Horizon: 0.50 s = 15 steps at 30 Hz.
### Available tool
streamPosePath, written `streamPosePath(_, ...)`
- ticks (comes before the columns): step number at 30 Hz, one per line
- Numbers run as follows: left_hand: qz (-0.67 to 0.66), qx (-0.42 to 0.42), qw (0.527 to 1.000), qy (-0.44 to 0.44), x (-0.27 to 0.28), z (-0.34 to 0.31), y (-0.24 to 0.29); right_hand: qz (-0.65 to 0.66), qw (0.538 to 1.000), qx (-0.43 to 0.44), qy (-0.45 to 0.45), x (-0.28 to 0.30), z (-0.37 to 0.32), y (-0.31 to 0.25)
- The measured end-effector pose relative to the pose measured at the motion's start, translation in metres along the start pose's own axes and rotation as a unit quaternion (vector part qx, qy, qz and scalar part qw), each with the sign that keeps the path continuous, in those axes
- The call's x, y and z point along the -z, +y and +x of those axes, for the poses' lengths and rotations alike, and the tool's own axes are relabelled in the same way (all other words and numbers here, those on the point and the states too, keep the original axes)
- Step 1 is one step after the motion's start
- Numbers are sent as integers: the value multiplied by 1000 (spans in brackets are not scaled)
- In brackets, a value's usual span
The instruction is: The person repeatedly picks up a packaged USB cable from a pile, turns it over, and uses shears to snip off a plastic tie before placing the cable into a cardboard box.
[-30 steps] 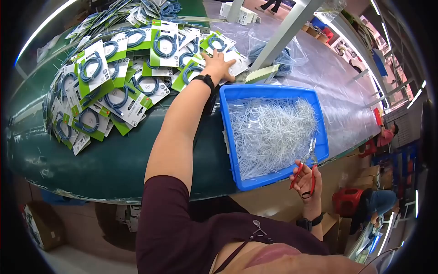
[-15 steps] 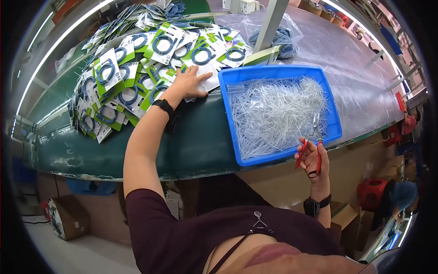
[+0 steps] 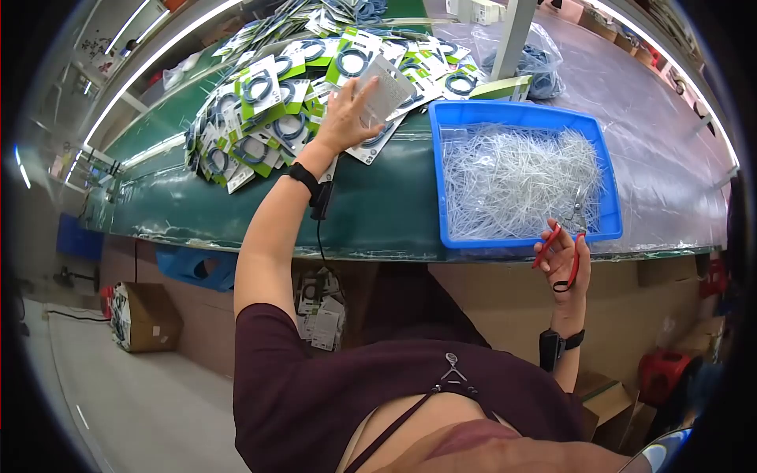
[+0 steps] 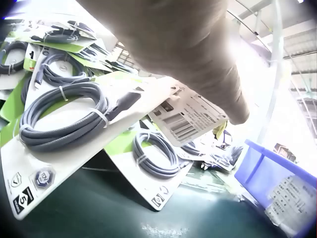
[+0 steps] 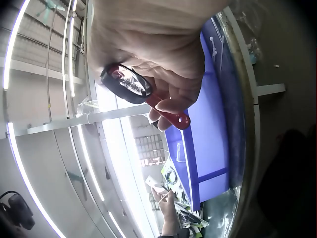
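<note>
A carded cable is in my left hand, gripped by one side of its white card with the printed back facing up. The left wrist view shows a barcode on a card right below the fingers. Close under that hand lie other carded cables, among them a coiled grey-blue cable on a green and white card. My right hand holds red-handled snips palm up, blades pointing over the near edge of the blue tray. A black loop hangs at the handles' end.
Clear thin plastic strips fill much of the tray. Carded cables pile up left and behind on the green table. A grey post rises behind the tray, near a bag of cables. Cardboard boxes stand below.
My left hand has drawn a card leftward off the right side of the pile and raised it. The right hand keeps its hold on the snips over the tray edge. The head view has turned.
</note>
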State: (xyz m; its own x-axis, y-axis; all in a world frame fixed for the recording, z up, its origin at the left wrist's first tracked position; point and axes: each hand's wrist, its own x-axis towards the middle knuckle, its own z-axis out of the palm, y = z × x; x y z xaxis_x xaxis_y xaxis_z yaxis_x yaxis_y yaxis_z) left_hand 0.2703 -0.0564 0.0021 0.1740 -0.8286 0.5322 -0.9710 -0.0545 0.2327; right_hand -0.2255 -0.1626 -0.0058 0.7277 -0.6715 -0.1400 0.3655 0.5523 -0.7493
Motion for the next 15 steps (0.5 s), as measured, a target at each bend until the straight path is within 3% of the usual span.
streamPosePath(3, -97, 40, 986, 128, 19, -7, 4, 6, 1000, -1, -11, -5, -1, 1)
streamPosePath(4, -91, 43, 987, 129, 27, -8, 9, -27, 999, 4, -25, -9, -1, 2)
streamPosePath(5, -241, 74, 955, 157, 32, -7, 15, -59, 998, 9, -38, -14, -3, 4)
streamPosePath(7, -524, 132, 817, 199, 39, -4, 32, -88, 995, 11, -49, -28, -7, 9)
streamPosePath(8, -524, 136, 818, 196, 42, -4, 37, -134, 988, 42, -66, -40, -8, 14)
streamPosePath(11, -800, 190, 552, 137, 41, -3, 50, -229, 964, 101, -92, -71, -12, 25)
streamPosePath(12, -801, 193, 550, 134, 41, -5, 54, -259, 956, 94, -105, -79, -12, 27)
streamPosePath(15, -861, 232, 447, 72, 43, -7, 61, -318, 936, 81, -130, -93, -11, 35)
